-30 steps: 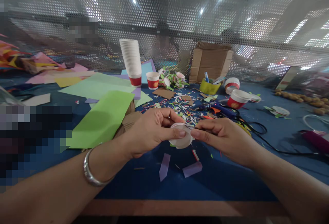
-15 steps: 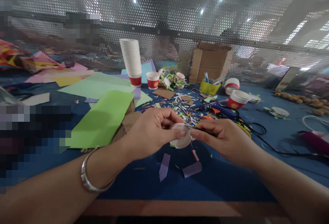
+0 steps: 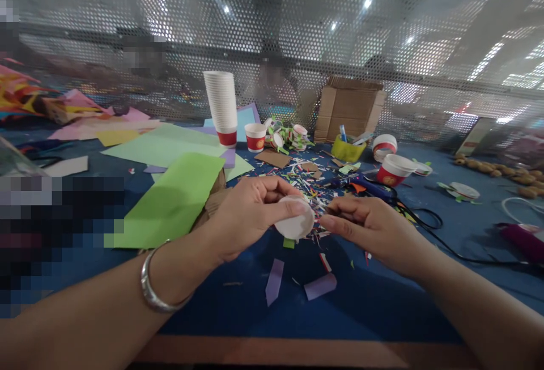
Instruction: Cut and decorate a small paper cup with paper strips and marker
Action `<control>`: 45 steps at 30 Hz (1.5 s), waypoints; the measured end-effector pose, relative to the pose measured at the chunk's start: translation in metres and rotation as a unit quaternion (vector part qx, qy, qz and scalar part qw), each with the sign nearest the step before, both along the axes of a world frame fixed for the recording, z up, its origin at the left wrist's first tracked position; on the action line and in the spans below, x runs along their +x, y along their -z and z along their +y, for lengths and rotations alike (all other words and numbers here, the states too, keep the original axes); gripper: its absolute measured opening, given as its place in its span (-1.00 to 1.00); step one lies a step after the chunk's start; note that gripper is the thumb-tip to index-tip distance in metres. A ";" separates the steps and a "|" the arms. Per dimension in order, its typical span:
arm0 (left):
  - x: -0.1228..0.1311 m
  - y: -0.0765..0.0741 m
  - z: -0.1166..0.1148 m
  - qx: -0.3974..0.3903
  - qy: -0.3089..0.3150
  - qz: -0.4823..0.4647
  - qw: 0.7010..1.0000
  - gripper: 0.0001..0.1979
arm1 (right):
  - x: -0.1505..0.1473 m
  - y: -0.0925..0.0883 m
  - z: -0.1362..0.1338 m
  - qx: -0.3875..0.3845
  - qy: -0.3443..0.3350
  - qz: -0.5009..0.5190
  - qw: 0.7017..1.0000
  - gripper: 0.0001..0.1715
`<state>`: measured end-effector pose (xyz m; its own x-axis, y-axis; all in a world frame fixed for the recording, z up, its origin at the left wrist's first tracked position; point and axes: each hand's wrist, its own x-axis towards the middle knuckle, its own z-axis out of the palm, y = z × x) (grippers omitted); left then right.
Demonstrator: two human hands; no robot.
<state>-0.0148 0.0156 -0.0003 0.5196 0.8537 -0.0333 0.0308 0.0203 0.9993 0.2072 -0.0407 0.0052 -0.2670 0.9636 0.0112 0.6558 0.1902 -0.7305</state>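
So the white paper cup base (image 3: 294, 225) is up off the table in the middle, pinched by the left hand (image 3: 250, 214), thumb flat across its face and the other fingers curled behind, no real gap. A little green paper tab (image 3: 289, 243) pokes out under its lower edge. The right hand (image 3: 372, 228) is just beside it, thumb and fingers closed down on some thin tool (image 3: 323, 208), way too small and blurry to say what exactly. Below are two purple paper strips (image 3: 275, 282) lying loose on the blue tabletop (image 3: 238, 316). Right behind the hands it's a mess: a spread of paper scraps (image 3: 308, 180) takes up the middle, and a blue glue gun (image 3: 369, 187) lies just past the right hand, its black cord (image 3: 450, 251) trailing off right, so that side's pretty blocked. A bright green sheet (image 3: 170, 203) crowds the left wrist. Further back there's a tall stack of paper cups (image 3: 221, 103), a single red-and-white cup (image 3: 255, 137), a heap of little green-tabbed paper crafts (image 3: 300, 136), a yellow-green holder (image 3: 346, 149) with pens in it, and a cardboard box (image 3: 349, 110) propped against the perforated metal screen (image 3: 280, 13).
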 end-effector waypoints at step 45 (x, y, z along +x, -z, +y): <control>0.006 -0.002 -0.011 -0.079 0.063 -0.074 0.992 -0.52 | 0.005 -0.009 -0.003 0.035 -0.078 -0.020 0.996 -0.49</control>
<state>-0.0088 0.0043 0.0020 0.6315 0.7716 -0.0769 -0.1041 0.1826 0.9777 0.2118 -0.0438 0.0146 -0.4143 0.9079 0.0638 0.6423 0.3413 -0.6863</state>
